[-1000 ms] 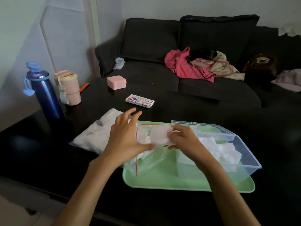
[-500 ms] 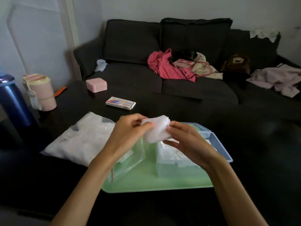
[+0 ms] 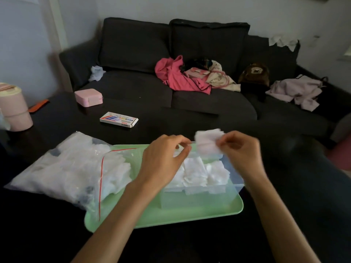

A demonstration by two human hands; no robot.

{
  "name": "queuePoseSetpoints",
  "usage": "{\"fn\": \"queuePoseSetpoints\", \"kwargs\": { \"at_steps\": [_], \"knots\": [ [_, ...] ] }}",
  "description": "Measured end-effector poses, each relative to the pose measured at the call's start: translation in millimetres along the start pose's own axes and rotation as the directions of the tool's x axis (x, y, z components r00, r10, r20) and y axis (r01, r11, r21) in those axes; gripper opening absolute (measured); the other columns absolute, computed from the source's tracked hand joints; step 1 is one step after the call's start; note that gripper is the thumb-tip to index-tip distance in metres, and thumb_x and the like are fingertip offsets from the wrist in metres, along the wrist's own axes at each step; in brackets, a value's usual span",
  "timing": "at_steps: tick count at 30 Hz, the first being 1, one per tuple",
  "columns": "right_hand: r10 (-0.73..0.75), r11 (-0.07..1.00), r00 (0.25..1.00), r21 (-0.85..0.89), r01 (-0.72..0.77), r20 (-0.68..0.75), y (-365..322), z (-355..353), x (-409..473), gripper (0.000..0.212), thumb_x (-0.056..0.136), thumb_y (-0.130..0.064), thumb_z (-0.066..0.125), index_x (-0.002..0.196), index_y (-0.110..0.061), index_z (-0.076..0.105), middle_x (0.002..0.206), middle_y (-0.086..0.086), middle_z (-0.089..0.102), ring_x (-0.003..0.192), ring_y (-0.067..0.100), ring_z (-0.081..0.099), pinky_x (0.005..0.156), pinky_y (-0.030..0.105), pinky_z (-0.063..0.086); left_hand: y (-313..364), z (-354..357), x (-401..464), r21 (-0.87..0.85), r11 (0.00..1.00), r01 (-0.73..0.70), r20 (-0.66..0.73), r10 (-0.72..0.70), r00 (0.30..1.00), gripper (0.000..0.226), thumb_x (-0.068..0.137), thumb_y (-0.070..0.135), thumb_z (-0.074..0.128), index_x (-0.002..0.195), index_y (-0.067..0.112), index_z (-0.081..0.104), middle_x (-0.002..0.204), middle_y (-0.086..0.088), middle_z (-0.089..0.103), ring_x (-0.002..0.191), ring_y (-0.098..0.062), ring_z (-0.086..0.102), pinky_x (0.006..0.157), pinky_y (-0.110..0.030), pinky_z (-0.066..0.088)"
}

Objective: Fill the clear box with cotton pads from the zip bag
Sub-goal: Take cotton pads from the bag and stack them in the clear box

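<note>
Just right hand point(image 3: 239, 150) pinching cotton pads point(image 3: 208, 142) above clear box point(image 3: 233, 172)

Head-worn view, forward and down

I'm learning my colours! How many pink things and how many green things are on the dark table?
Pink: 2, the small pink case and the pink cup at the left edge.
Green: 1, the tray under the clear box.
Total: 3.

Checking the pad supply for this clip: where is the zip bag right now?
In the head view the zip bag lies left of the clear box, its red-zip mouth overlapping the green tray's left end.
</note>
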State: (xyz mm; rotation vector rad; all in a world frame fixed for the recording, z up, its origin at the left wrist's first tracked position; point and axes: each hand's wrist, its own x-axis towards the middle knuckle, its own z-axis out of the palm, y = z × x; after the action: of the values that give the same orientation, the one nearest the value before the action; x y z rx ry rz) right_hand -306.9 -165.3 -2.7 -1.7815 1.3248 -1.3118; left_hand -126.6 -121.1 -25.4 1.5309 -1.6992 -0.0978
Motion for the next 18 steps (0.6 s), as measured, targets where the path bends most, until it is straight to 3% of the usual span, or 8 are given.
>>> {"fn": "queuePoseSetpoints", "kwargs": {
  "at_steps": [3,6,10,13,18],
  "knots": [
    [0.225,0.974,0.974,-0.046,-0.224,0.026,19.5,-23.9,12.7,0.021,0.080,-0.007,0.072,0.072,-0.026,0.071,0.078,0.002,0.072,0.074,0.014,0.067,0.080,0.034,0.057,-5.7,10.3,-2.1,0.100,0.990,-0.102,0.330,0.063,0.942,0.030,0.096,0.023,0.046,0.117,0.034,0.063,0.126,0.016,0.060,0.118,-0.012,0.054,0.097,-0.031,0.042],
    [0.301,0.927,0.942,-0.276,-0.253,0.149,36.7,-16.2,14.2,0.019,0.080,-0.006,0.070,0.080,-0.024,0.074,0.081,0.005,0.072,0.070,0.014,0.065,0.079,0.033,0.056,-10.7,18.0,-6.8,0.204,0.971,-0.128,0.546,-0.004,0.837,0.038,0.098,0.025,0.036,0.130,0.034,0.054,0.141,0.019,0.046,0.129,-0.017,0.045,0.105,-0.032,0.037],
    [0.210,0.836,0.973,-0.535,-0.126,0.099,43.5,2.8,13.7,0.015,0.084,-0.009,0.067,0.090,-0.020,0.076,0.095,0.001,0.071,0.088,0.015,0.064,0.074,0.025,0.048,-12.5,19.5,-8.8,0.236,0.961,-0.143,0.609,-0.032,0.793,0.041,0.100,0.027,0.028,0.135,0.036,0.048,0.145,0.025,0.037,0.132,-0.017,0.040,0.108,-0.031,0.034],
    [0.170,0.714,0.983,-0.696,-0.070,0.075,41.6,11.9,10.8,0.022,0.086,-0.003,0.061,0.094,-0.019,0.074,0.100,0.001,0.071,0.088,0.019,0.066,0.067,0.026,0.050,-13.6,18.4,-9.4,0.238,0.960,-0.145,0.623,-0.036,0.781,0.041,0.101,0.028,0.027,0.136,0.037,0.047,0.145,0.026,0.036,0.131,-0.018,0.039,0.106,-0.030,0.032],
    [0.068,0.572,0.993,-0.820,0.037,0.092,36.1,21.7,2.8,0.028,0.081,0.003,0.062,0.095,-0.020,0.071,0.106,0.000,0.059,0.091,0.019,0.058,0.061,0.024,0.036,-16.1,18.7,-9.2,0.235,0.961,-0.147,0.638,-0.039,0.769,0.042,0.101,0.028,0.025,0.136,0.037,0.046,0.146,0.026,0.034,0.134,-0.020,0.036,0.108,-0.032,0.030]
  ]
}}
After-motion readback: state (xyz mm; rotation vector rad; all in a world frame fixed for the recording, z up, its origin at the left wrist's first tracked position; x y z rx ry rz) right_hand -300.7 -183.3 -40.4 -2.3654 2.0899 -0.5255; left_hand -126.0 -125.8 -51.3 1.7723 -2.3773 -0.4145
